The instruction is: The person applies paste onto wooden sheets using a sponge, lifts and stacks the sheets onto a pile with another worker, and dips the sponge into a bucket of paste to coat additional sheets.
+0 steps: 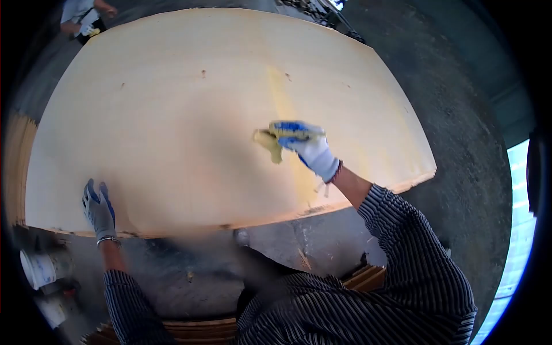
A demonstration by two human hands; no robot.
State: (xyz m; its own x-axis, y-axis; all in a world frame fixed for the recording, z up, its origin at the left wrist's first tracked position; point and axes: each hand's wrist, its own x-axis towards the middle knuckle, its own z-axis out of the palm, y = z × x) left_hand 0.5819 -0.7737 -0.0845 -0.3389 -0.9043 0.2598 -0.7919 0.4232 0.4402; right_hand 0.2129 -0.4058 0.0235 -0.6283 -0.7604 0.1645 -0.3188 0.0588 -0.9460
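A large pale wood veneer sheet (155, 132) spreads out before me, with small dark knots and a yellow streak running toward me right of its middle. My right hand (307, 146), in a white and blue glove, closes around a yellowish, scraper-like tool (268, 142) above the sheet near that streak. Blur hides the tool's exact kind and whether it touches the wood. My left hand (99, 210), in a grey and blue glove, rests on the sheet's near left edge, fingers stretched out and holding nothing.
A white bucket (39, 269) stands on the floor at the lower left. Stacked wood edges (22, 155) show at the left, and more boards (365, 279) lie below me. Another person (86, 17) with a gloved hand stands past the far left corner. Concrete floor (460, 132) runs along the right.
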